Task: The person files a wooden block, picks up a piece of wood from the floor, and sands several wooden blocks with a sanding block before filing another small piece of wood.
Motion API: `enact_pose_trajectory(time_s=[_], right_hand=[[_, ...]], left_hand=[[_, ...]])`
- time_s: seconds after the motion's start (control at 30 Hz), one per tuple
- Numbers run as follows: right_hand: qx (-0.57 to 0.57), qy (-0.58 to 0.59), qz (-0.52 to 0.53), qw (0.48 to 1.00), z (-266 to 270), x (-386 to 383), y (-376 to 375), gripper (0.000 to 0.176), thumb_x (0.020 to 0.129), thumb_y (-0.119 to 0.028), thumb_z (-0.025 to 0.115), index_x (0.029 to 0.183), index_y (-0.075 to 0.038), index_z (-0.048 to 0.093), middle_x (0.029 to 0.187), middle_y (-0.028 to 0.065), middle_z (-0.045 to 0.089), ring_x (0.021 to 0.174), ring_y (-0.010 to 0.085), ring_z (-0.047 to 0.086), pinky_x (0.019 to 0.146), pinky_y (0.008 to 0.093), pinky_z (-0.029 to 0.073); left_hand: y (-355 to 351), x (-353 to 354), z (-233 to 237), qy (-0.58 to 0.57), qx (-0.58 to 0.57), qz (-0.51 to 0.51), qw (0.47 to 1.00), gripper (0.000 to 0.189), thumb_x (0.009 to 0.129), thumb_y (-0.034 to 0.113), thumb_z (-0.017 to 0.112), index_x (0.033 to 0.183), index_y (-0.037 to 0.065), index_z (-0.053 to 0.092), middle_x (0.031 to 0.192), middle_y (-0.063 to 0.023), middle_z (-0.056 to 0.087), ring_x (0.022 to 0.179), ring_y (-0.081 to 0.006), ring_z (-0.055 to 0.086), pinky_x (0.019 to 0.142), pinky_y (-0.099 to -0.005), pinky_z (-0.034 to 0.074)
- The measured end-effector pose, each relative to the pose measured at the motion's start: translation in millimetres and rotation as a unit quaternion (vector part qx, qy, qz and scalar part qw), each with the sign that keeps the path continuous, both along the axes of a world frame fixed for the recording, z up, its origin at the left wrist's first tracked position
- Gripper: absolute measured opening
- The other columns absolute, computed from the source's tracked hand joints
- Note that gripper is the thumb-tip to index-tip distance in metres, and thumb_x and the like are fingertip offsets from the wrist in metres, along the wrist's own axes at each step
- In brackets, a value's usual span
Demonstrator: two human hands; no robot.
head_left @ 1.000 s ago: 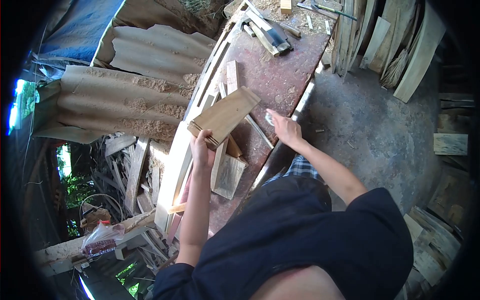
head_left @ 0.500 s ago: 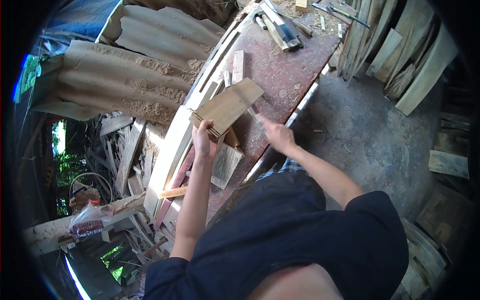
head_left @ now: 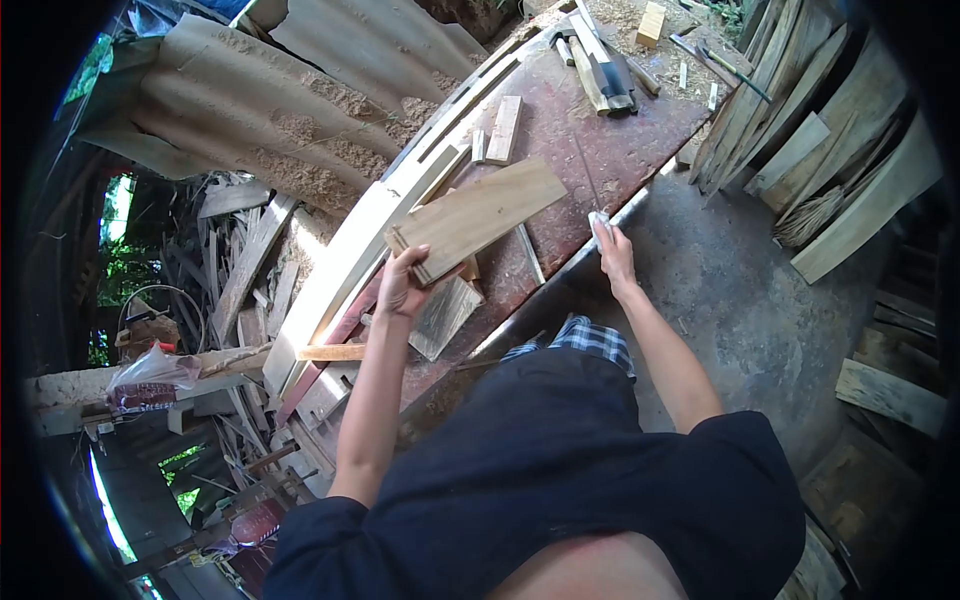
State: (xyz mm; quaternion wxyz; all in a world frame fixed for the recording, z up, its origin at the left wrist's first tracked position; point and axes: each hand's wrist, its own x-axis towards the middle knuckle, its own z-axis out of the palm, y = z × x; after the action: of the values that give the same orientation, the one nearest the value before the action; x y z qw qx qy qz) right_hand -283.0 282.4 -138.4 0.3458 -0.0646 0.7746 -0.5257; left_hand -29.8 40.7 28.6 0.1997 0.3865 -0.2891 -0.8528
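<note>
My left hand (head_left: 402, 285) grips the near left end of a flat wooden board (head_left: 490, 208), fingers wrapped over its edge. The board is held tilted above the reddish workbench (head_left: 655, 140), and its left end looks notched or layered. In my right hand (head_left: 617, 262), closed at the bench's right edge, is a long thin rod-like tool, perhaps a file (head_left: 586, 165), with a whitish handle. Its shaft points away from me, apart from the board. Below the board, a greyish wooden block (head_left: 445, 318) lies on the bench near my left wrist.
A hammer (head_left: 615, 90) and other tools lie at the bench's far end, near a small wood block (head_left: 651, 24). Long pale timber (head_left: 340, 255) runs along the left side. Planks (head_left: 790, 120) lean at the right. Corrugated sheets (head_left: 260, 100) stand at the left.
My right hand has moved right and away from the board, carrying the thin tool clear of it. The board has shifted slightly right in view. The whole view has also turned a little.
</note>
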Motion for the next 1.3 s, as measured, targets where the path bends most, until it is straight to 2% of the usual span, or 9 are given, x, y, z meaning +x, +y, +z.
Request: enact_pose_trajectory(time_s=[0.03, 0.13, 0.27, 0.43, 0.7, 0.87, 1.1, 1.2, 1.3], right_hand=[[-0.069, -0.032, -0.060, 0.995, 12.5, -1.6, -2.6, 0.048, 0.088, -0.058, 0.064, 0.092, -0.011, 0.060, 0.067, -0.0057, 0.045, 0.050, 0.0014, 0.037, 0.041, 0.0203, 0.027], [-0.174, -0.195, -0.057, 0.964, 28.5, -25.4, 2.0, 0.048, 0.084, -0.063, 0.066, 0.094, -0.016, 0.059, 0.068, -0.0072, 0.044, 0.056, 0.0029, 0.042, 0.049, 0.0212, 0.036], [-0.255, -0.351, 0.052, 0.900, 57.4, -36.0, 23.3, 0.074, 0.082, -0.054, 0.072, 0.132, -0.004, 0.051, 0.116, 0.0078, 0.065, 0.105, 0.0170, 0.063, 0.085, 0.0341, 0.054], [-0.293, -0.415, -0.005, 0.861, 76.4, -17.0, 68.2, 0.055, 0.086, -0.035, 0.069, 0.129, -0.004, 0.053, 0.114, 0.0094, 0.064, 0.101, 0.0207, 0.066, 0.084, 0.0339, 0.056], [-0.279, -0.230, -0.324, 0.874, 65.7, 31.9, 68.3, 0.046, 0.079, -0.022, 0.072, 0.119, -0.004, 0.057, 0.108, 0.0058, 0.062, 0.092, 0.0183, 0.061, 0.075, 0.0309, 0.051], [-0.224, -0.102, -0.316, 0.916, 83.3, 59.1, 46.9, 0.052, 0.084, -0.023, 0.072, 0.125, -0.001, 0.048, 0.114, 0.0089, 0.058, 0.099, 0.0183, 0.059, 0.086, 0.0316, 0.046], [-0.193, -0.116, -0.176, 0.958, 126.6, 60.6, 64.1, 0.049, 0.101, -0.057, 0.040, 0.117, -0.011, 0.047, 0.072, -0.0006, 0.045, 0.044, 0.0037, 0.038, 0.036, 0.0205, 0.031], [-0.034, 0.181, -0.046, 0.982, 41.0, 21.9, 88.5, 0.057, 0.104, -0.050, 0.033, 0.137, -0.006, 0.047, 0.109, 0.0123, 0.067, 0.074, 0.0278, 0.068, 0.067, 0.0387, 0.054], [-0.007, 0.258, 0.096, 0.961, 113.5, 35.6, 75.1, 0.048, 0.103, -0.041, 0.039, 0.145, -0.020, 0.044, 0.115, 0.0184, 0.067, 0.095, 0.0403, 0.067, 0.085, 0.0465, 0.052]], left_hand=[[0.2, 9.1, 7.2, 0.019, 0.013, -0.026, 0.999, 0.067, 0.081, 0.002, 0.066, 0.139, -0.005, 0.033, 0.129, -0.0258, 0.051, 0.118, -0.0425, 0.057, 0.092, -0.0651, 0.052], [7.5, 25.5, 34.0, 0.019, 0.024, -0.081, 0.996, 0.070, 0.082, 0.005, 0.065, 0.141, -0.005, 0.030, 0.133, -0.0282, 0.048, 0.118, -0.0438, 0.056, 0.092, -0.0685, 0.050], [1.7, 28.2, 38.6, -0.011, 0.043, -0.130, 0.991, 0.072, 0.084, 0.012, 0.064, 0.143, -0.007, 0.029, 0.138, -0.0289, 0.044, 0.123, -0.0445, 0.052, 0.095, -0.0711, 0.046], [-1.6, -20.4, 33.8, 0.055, 0.073, -0.099, 0.991, 0.072, 0.098, 0.056, 0.040, 0.152, 0.009, 0.026, 0.150, -0.0233, 0.034, 0.136, -0.0417, 0.038, 0.107, -0.0645, 0.037], [94.5, -110.1, -52.1, -0.033, 0.180, -0.236, 0.954, 0.096, 0.092, 0.051, 0.061, 0.155, 0.005, 0.004, 0.145, -0.0236, 0.041, 0.126, -0.0390, 0.050, 0.108, -0.0598, 0.037], [153.0, -126.5, -70.3, -0.075, 0.188, -0.326, 0.924, 0.087, 0.085, 0.052, 0.070, 0.148, 0.007, 0.029, 0.145, -0.0184, 0.039, 0.127, -0.0376, 0.047, 0.108, -0.0583, 0.035], [143.3, -133.1, -29.7, -0.147, 0.151, -0.194, 0.958, 0.041, 0.089, 0.024, 0.071, 0.119, 0.000, 0.056, 0.111, -0.0144, 0.063, 0.102, -0.0260, 0.064, 0.077, -0.0417, 0.062], [93.6, -89.6, -21.4, -0.172, 0.109, -0.299, 0.932, 0.040, 0.089, 0.024, 0.070, 0.118, 0.000, 0.056, 0.106, -0.0133, 0.065, 0.092, -0.0229, 0.068, 0.072, -0.0359, 0.064], [51.3, -42.1, 6.9, -0.239, 0.001, -0.379, 0.894, 0.038, 0.091, 0.027, 0.067, 0.116, 0.000, 0.057, 0.100, -0.0111, 0.066, 0.087, -0.0200, 0.069, 0.072, -0.0334, 0.064]])
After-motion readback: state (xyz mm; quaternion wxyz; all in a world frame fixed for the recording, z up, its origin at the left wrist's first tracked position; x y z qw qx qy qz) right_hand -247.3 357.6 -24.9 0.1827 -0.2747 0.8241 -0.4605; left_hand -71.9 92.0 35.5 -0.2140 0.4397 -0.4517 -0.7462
